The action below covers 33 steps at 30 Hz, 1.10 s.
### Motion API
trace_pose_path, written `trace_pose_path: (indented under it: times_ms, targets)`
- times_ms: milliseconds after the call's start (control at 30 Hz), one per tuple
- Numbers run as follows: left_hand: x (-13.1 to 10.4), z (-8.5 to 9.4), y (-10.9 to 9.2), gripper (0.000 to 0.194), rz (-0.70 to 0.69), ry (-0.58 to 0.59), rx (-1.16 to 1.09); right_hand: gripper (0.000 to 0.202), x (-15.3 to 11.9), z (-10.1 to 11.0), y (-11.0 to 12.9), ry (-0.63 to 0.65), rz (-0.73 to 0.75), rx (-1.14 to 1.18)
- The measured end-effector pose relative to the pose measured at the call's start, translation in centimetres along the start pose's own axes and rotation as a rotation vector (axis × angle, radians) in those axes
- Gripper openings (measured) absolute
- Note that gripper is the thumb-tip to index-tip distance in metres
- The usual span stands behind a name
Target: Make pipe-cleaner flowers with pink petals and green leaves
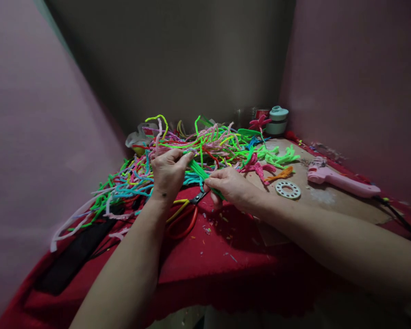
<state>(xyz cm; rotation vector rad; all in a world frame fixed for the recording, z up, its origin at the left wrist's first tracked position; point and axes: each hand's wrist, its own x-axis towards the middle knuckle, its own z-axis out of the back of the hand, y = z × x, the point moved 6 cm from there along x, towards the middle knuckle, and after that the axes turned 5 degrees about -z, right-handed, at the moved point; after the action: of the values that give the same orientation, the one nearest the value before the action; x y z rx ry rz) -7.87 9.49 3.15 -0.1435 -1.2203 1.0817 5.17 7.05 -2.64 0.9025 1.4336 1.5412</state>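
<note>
A short bundle of green pipe cleaners (199,170) stretches between my two hands, above the near edge of a heap. My left hand (169,171) is closed on its upper left end, thumb on top. At the lower right end, the fingers of my right hand (228,185) pinch the same bundle, and a bit of green shows below them. Just under the hands lie scissors (187,221) with one red and one yellow handle; my left wrist partly covers them. The heap of many-coloured pipe cleaners (222,139) spreads behind and to the left.
A pink glue gun (344,180) and a pale ring with holes (287,189) lie on a brown board (315,208) at right. Pink and green pipe-cleaner shapes (281,156) sit there too. A teal-lidded container (278,120) stands behind. A black strip (75,256) lies left on the red cloth (219,260).
</note>
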Motion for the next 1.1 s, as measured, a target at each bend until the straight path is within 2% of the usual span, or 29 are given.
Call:
trace_pose_path:
  times_ms: [100, 200, 333, 467, 700, 900, 1100]
  targets:
    - [-0.1, -1.2, 1.5, 0.032, 0.281, 0.164, -0.385, 0.024, 0.0, 0.2, -0.1, -0.015, 0.002, 0.006]
    - [-0.8, -2.8, 2.1, 0.034, 0.463, 0.381, -0.675, 0.023, 0.1, 0.6, -0.2, -0.058, 0.007, -0.008]
    - [-1.7, -3.8, 2.6, 0.037, 0.575, 0.511, -0.715, 0.023, 0.4, 0.9, -0.3, -0.077, 0.045, -0.028]
    - [-2.6, -4.7, 2.4, 0.027, 0.631, 0.592, -0.732, 0.023, 0.5, 1.0, -0.3, -0.094, 0.049, -0.047]
    - [-2.6, -5.0, 2.1, 0.022, 0.549, 0.572, -0.688, 0.024, 0.1, 1.0, 0.0, -0.136, 0.006, -0.054]
    - [-2.8, -5.2, 1.7, 0.019, 0.593, 0.531, -0.717, 0.024, 0.1, 0.9, 0.1, -0.131, 0.007, -0.020]
    - [-2.7, -5.2, 1.3, 0.017, 0.597, 0.546, -0.782, 0.024, 0.2, 0.8, -0.2, -0.085, 0.030, 0.023]
